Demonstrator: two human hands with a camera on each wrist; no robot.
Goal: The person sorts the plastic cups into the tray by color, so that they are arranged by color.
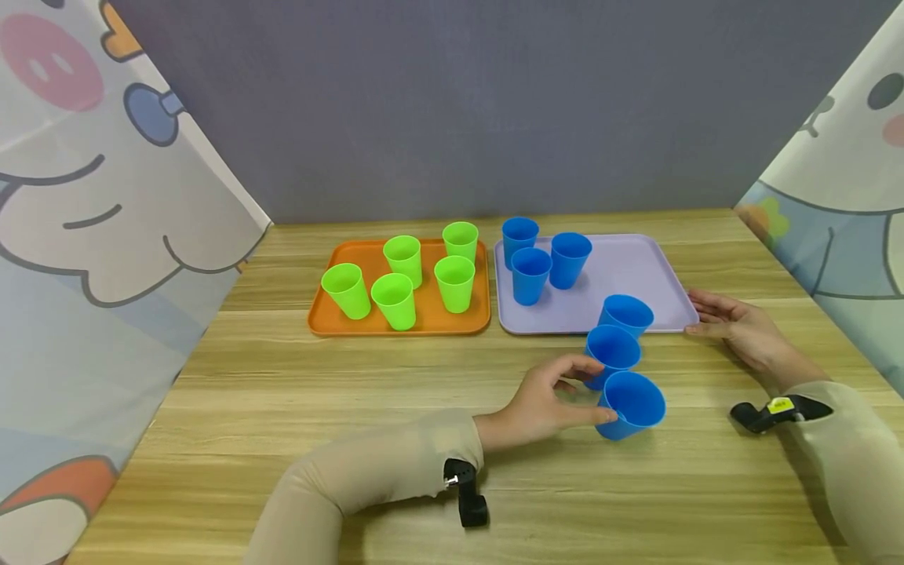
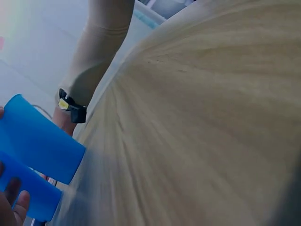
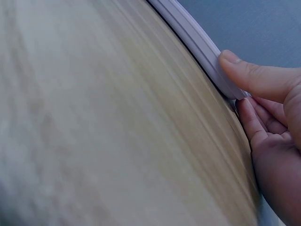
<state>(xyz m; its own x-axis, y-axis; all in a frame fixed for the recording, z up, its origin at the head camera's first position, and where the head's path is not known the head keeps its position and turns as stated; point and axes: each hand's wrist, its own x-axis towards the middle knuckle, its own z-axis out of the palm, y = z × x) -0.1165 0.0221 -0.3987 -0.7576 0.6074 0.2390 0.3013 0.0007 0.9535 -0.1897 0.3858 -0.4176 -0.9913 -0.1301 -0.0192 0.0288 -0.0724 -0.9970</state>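
My left hand [image 1: 540,400] reaches in from the left beside the blue cups. Its thumb touches the nearest blue cup [image 1: 639,404], and its fingertips lie against the blue cup just behind [image 1: 613,345]. The left wrist view shows fingers [image 2: 22,202] spread along the lower blue cup [image 2: 40,197] and a fingertip by the upper blue cup [image 2: 42,141]. Another blue cup [image 1: 627,314] stands at the front edge of the lilac tray [image 1: 621,267]. With my right hand [image 1: 749,333] I grip that tray's front right corner, thumb over the rim [image 3: 207,56] and fingers below.
Three more blue cups [image 1: 531,278] stand on the lilac tray's left part. To the left lies an orange tray [image 1: 332,323] with several green cups [image 1: 394,302]. A grey panel [image 1: 452,110] rises behind the wooden table [image 1: 318,392], with printed cloth [image 1: 106,329] at both sides.
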